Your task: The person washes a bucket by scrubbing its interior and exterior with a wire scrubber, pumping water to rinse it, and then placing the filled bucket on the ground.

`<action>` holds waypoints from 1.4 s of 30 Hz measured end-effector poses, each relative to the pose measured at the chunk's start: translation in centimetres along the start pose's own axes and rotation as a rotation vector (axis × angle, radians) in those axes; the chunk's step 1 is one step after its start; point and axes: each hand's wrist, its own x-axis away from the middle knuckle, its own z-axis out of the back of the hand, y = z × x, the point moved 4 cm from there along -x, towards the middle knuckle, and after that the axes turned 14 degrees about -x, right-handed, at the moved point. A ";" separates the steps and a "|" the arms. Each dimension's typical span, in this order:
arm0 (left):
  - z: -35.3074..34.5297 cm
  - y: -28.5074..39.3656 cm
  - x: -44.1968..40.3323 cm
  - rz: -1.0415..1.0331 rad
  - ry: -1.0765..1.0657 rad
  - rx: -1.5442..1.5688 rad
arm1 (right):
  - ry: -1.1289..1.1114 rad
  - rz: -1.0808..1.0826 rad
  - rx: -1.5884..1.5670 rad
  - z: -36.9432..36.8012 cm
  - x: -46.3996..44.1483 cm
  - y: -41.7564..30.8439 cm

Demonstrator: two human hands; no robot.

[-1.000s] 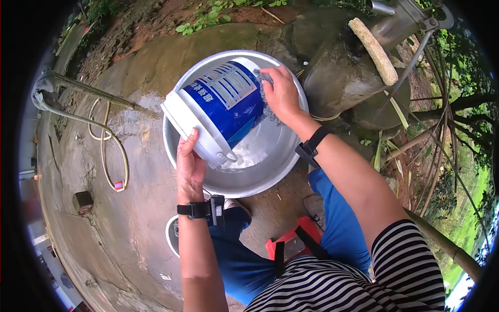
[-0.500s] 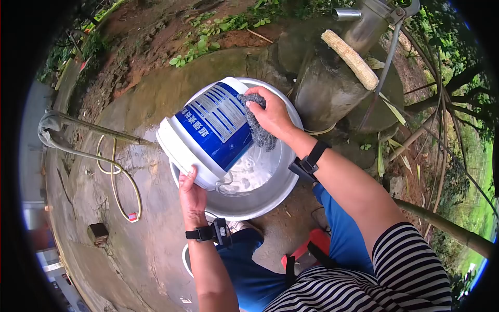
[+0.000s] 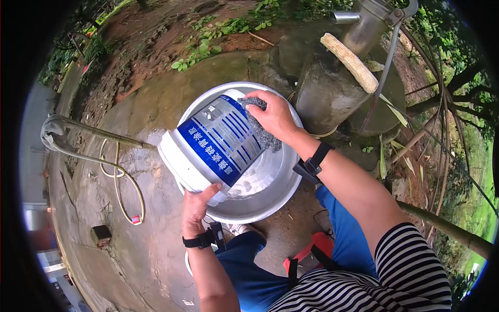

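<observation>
A white plastic bucket (image 3: 218,136) with a blue and silver printed label lies tilted on its side over a round metal basin (image 3: 278,196). My left hand (image 3: 195,207) grips the bucket's wide white rim, thumb on the outside and fingers mostly hidden. In my right hand (image 3: 276,117) is a dark grey scouring pad (image 3: 266,137), which looks like loose wiry mesh. It touches the label side near the bucket's far end. Whitish, sudsy-looking water (image 3: 254,182) shows in the basin below the bucket.
A metal hand pump (image 3: 366,31) stands on a concrete base at the upper right, with a corn cob (image 3: 351,63) on it. To the left are a thin hose (image 3: 127,190), a bent pole (image 3: 104,130) and a small dark block (image 3: 101,236) on wet concrete.
The bucket has turned about its length, bringing more of the label's blue lettering into view. My left thumb has shifted over the rim. My right hand still holds the pad against the bucket.
</observation>
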 end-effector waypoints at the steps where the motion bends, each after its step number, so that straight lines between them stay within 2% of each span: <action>1: -0.4 0.1 0.2 -0.002 0.017 -0.113 | 0.000 -0.029 0.083 0.6 -0.4 0.0; 3: -1.3 1.0 0.9 -0.018 0.066 -0.266 | 0.041 -0.091 0.076 1.2 -1.5 0.4; 4: -1.8 1.0 0.9 -0.015 0.058 -0.268 | 0.072 -0.144 0.061 1.6 -2.0 0.7; 5: -1.9 0.9 0.9 -0.032 0.082 -0.243 | 0.034 -0.319 -0.098 2.0 -2.2 1.4; 6: -2.0 0.9 1.0 -0.049 0.108 -0.219 | 0.036 -0.321 -0.098 2.2 -2.2 1.9; 8: -2.4 1.1 0.8 -0.062 0.119 -0.146 | 0.042 -0.254 -0.086 2.3 -2.2 2.6; 10: -2.5 1.1 0.5 -0.079 0.136 -0.072 | 0.031 -0.294 -0.065 2.0 -1.2 1.3; 12: -2.4 0.5 0.4 -0.083 0.169 0.098 | 0.072 -0.121 -0.011 1.8 -0.7 0.4; 16: -2.0 0.6 0.7 -0.061 0.180 0.178 | 0.049 -0.171 -0.109 1.2 0.0 0.9; 19: -0.8 -0.6 0.2 -0.030 0.224 0.302 | 0.035 -0.111 -0.153 0.6 0.8 1.5; 21: 0.3 -1.5 -0.4 0.017 0.204 0.482 | 0.026 -0.109 -0.206 0.2 1.4 1.8; 23: 0.7 -1.8 -0.4 0.019 0.212 0.490 | -0.013 -0.168 -0.306 0.2 1.8 2.2; 26: 0.7 -2.0 -0.5 0.048 0.192 0.510 | -0.030 -0.116 -0.424 0.2 2.1 4.1; 28: 0.9 -2.1 -0.3 0.074 0.169 0.515 | -0.053 -0.156 -0.454 0.0 2.5 5.3; 30: 0.8 -1.8 -0.2 0.080 0.167 0.394 | -0.072 -0.194 -0.483 -0.3 2.5 5.6; 32: 0.2 -1.3 0.1 0.047 0.142 0.335 | -0.024 -0.112 -0.219 -0.8 2.0 4.7; 34: -0.2 -0.7 0.4 0.026 0.118 0.280 | -0.014 -0.171 -0.223 -0.4 0.7 1.9; 36: 0.3 -0.5 0.2 0.024 0.185 0.379 | -0.032 -0.154 -0.356 -0.4 -0.1 2.4; 38: 1.7 -0.9 -0.3 0.042 0.224 0.492 | -0.056 -0.174 -0.348 -0.1 0.8 2.4; 40: 2.4 0.4 0.0 0.070 0.173 0.647 | -0.086 -0.062 -0.400 -0.4 1.5 2.4; 42: 2.8 -0.2 -0.5 0.040 0.174 0.587 | -0.092 -0.076 -0.420 -0.7 1.0 1.7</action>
